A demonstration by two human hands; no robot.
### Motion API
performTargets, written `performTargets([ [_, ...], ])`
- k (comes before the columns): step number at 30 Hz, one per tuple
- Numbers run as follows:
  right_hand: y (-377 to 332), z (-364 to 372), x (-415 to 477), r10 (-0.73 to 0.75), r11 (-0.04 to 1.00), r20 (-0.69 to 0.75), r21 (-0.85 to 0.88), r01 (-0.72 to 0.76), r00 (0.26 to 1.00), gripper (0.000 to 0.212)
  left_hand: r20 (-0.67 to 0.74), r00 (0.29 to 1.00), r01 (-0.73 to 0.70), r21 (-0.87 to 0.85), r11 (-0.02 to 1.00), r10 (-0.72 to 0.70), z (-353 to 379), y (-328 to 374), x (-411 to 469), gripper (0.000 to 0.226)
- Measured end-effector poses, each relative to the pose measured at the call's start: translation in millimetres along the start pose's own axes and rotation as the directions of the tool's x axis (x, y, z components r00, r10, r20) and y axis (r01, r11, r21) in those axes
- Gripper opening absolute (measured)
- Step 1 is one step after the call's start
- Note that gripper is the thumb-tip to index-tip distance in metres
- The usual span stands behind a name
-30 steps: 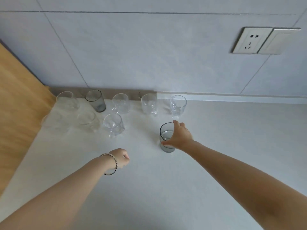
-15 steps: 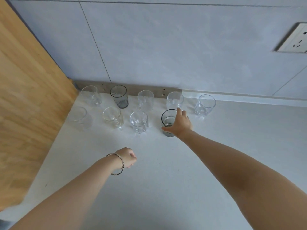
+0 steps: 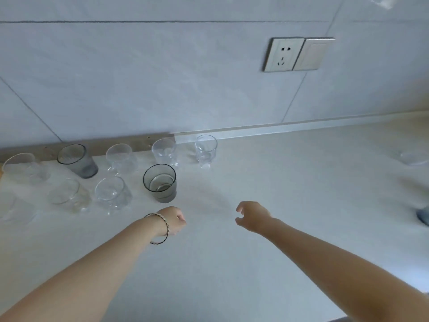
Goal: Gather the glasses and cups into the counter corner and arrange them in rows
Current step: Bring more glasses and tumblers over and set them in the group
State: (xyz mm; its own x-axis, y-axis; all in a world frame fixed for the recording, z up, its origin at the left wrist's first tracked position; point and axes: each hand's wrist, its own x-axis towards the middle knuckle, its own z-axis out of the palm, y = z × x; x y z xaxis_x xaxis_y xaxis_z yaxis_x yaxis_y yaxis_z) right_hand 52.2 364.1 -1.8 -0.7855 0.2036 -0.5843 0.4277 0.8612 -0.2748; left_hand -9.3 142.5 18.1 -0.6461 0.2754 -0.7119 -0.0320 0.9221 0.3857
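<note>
Two rows of glasses stand in the left corner of the white counter (image 3: 232,263). The back row along the wall holds clear glasses and a grey tumbler (image 3: 77,161), ending at a clear glass (image 3: 206,148). At the right end of the front row stands another grey tumbler (image 3: 160,183), beside a clear glass (image 3: 111,192). My right hand (image 3: 251,216) hovers to the right of that tumbler, fingers apart, holding nothing. My left hand (image 3: 173,220), with a bracelet on the wrist, is a loose fist just below the tumbler.
A clear glass item (image 3: 414,158) and a grey object (image 3: 423,214) lie blurred at the far right edge. A wall socket and switch (image 3: 298,54) sit above the counter. A grey backsplash strip runs behind the back row.
My right hand has let go of the grey tumbler at the end of the front row and drawn back to the right. The view has swung right.
</note>
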Motion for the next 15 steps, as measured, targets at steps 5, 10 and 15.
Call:
performTargets([
  [5,124.0,-41.3,-25.8,0.145,0.988,-0.013,0.057,-0.144,0.989,0.036,0.071,0.993,-0.102,0.087,0.991,0.096,50.8,109.4,21.9,0.023],
  [10,264.1,-80.2,-54.4,0.249,0.964,-0.068,0.113,-0.241,0.966,0.034,0.116,0.978,-0.19,0.153,0.97,0.174,114.6,231.0,36.2,0.023],
  [15,385.3,-117.7,-82.2,0.28,0.958,-0.173,0.105,-0.265,0.944,0.034,0.167,0.956,-0.273,0.193,0.943,0.243,176.9,341.0,41.5,0.021],
])
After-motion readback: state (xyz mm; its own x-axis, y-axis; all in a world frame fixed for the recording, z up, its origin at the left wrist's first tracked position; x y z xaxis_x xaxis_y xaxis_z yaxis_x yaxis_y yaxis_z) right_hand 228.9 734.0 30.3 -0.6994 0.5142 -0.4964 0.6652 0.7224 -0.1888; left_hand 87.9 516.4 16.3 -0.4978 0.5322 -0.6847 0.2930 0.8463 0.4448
